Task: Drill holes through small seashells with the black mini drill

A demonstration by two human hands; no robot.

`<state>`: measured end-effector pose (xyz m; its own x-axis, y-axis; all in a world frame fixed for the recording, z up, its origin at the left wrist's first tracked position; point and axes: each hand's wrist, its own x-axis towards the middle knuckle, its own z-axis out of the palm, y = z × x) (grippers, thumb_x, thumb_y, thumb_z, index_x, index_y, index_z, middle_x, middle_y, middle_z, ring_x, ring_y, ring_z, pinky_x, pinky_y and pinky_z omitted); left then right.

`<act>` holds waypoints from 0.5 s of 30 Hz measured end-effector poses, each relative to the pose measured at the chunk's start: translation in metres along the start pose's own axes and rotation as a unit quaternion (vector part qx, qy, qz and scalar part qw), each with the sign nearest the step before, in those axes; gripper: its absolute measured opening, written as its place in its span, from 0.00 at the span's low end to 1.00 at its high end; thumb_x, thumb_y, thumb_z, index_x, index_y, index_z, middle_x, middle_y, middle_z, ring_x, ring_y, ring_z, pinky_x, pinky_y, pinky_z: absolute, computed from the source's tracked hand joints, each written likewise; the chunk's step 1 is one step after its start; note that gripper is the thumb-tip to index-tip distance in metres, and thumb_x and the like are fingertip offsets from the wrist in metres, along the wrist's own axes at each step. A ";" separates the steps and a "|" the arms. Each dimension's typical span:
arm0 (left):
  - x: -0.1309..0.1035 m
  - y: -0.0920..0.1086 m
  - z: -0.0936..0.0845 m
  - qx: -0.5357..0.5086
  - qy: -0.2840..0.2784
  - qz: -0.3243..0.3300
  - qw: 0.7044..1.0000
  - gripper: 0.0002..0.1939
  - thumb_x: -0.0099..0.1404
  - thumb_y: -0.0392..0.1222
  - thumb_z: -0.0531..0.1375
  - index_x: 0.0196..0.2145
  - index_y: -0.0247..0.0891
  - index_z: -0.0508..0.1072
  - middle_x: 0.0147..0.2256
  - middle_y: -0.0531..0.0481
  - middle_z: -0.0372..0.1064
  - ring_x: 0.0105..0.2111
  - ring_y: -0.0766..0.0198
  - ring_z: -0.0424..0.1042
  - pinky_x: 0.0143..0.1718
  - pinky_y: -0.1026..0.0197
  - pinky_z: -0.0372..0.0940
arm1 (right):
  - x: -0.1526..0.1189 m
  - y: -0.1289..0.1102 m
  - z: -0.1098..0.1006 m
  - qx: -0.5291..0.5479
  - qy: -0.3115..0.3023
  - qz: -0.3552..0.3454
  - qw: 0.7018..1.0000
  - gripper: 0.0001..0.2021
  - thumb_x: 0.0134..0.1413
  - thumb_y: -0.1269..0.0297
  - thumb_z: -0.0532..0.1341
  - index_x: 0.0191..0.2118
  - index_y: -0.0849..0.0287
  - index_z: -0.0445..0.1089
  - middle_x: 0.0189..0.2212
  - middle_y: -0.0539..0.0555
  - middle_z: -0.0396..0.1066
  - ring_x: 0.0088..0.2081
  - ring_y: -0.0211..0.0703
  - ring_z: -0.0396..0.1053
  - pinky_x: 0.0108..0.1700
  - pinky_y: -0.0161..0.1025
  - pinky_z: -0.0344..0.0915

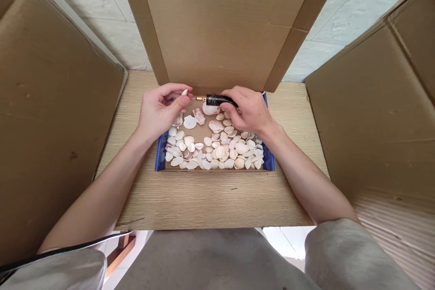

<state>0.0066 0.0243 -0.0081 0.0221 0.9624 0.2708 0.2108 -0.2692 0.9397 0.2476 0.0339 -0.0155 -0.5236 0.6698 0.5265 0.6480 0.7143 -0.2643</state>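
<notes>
Between the thumb and fingers of my left hand (pixel 162 108) is a small white seashell (pixel 184 92), mostly covered by the fingertips. My right hand (pixel 249 108) is wrapped round a black mini drill (pixel 217 100) with a brass chuck (pixel 201 99). Its thin bit points left at the pinched shell; I cannot tell whether the tip touches it. Both hands are over the far part of a shallow blue-edged cardboard tray (pixel 161 154). Many pale shells (pixel 220 152) lie in the tray, mostly along its near and right sides. A white fan-shaped shell (pixel 189 122) lies below my left hand.
The tray stands on a wooden table (pixel 210 199). A tall cardboard panel (pixel 220 22) rises behind it, with more cardboard at the left (pixel 57 99) and right (pixel 377 99). A small dark sliver (pixel 234 188) lies near the front. A dark cable (pixel 68 249) crosses at lower left.
</notes>
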 end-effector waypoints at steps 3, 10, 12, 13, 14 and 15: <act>0.000 0.000 0.000 0.006 -0.011 -0.001 1.000 0.09 0.59 0.40 0.68 0.39 0.40 0.81 0.33 0.50 0.79 0.30 0.67 0.77 0.26 0.68 0.71 | -0.002 -0.002 0.000 -0.022 -0.039 0.005 0.999 0.20 0.70 0.58 0.45 0.35 0.59 0.70 0.27 0.52 0.72 0.28 0.40 0.66 0.29 0.40 0.55; 0.000 -0.004 0.001 -0.005 0.024 -0.009 1.000 0.11 0.62 0.46 0.66 0.41 0.41 0.80 0.33 0.49 0.79 0.33 0.65 0.79 0.27 0.67 0.71 | 0.000 -0.002 -0.002 -0.031 0.050 -0.010 0.998 0.17 0.70 0.58 0.46 0.43 0.61 0.69 0.32 0.54 0.73 0.33 0.41 0.69 0.33 0.39 0.58; 0.000 -0.005 0.000 -0.005 0.021 -0.008 1.000 0.12 0.62 0.47 0.67 0.41 0.41 0.80 0.34 0.49 0.79 0.33 0.64 0.79 0.27 0.67 0.71 | 0.000 -0.001 -0.001 -0.031 0.049 -0.018 0.998 0.17 0.70 0.58 0.46 0.43 0.61 0.69 0.34 0.54 0.73 0.34 0.42 0.69 0.34 0.40 0.59; 0.000 -0.005 0.000 -0.004 0.016 -0.007 1.000 0.12 0.62 0.47 0.67 0.41 0.41 0.80 0.33 0.49 0.79 0.33 0.65 0.78 0.27 0.67 0.71 | 0.000 -0.001 -0.001 -0.029 0.047 -0.018 0.998 0.16 0.70 0.58 0.46 0.44 0.61 0.68 0.34 0.55 0.73 0.35 0.42 0.69 0.35 0.40 0.60; 0.000 -0.005 0.000 -0.005 0.010 -0.005 1.000 0.12 0.61 0.47 0.68 0.41 0.41 0.80 0.33 0.49 0.79 0.33 0.65 0.78 0.27 0.67 0.71 | 0.000 -0.001 -0.001 -0.025 0.043 -0.016 0.999 0.17 0.70 0.57 0.47 0.45 0.61 0.68 0.35 0.55 0.73 0.36 0.43 0.69 0.36 0.40 0.61; -0.001 -0.004 0.000 -0.008 0.005 -0.004 1.000 0.12 0.60 0.47 0.68 0.41 0.41 0.80 0.33 0.49 0.78 0.32 0.65 0.78 0.26 0.67 0.71 | 0.000 -0.001 0.000 -0.020 0.037 -0.012 0.999 0.17 0.70 0.57 0.46 0.46 0.61 0.68 0.36 0.56 0.73 0.37 0.43 0.69 0.37 0.40 0.62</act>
<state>0.0054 0.0249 -0.0123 0.0115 0.9639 0.2660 0.1954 -0.2631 0.9448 0.2472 0.0335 -0.0151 -0.4988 0.6343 0.5907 0.6572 0.7211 -0.2194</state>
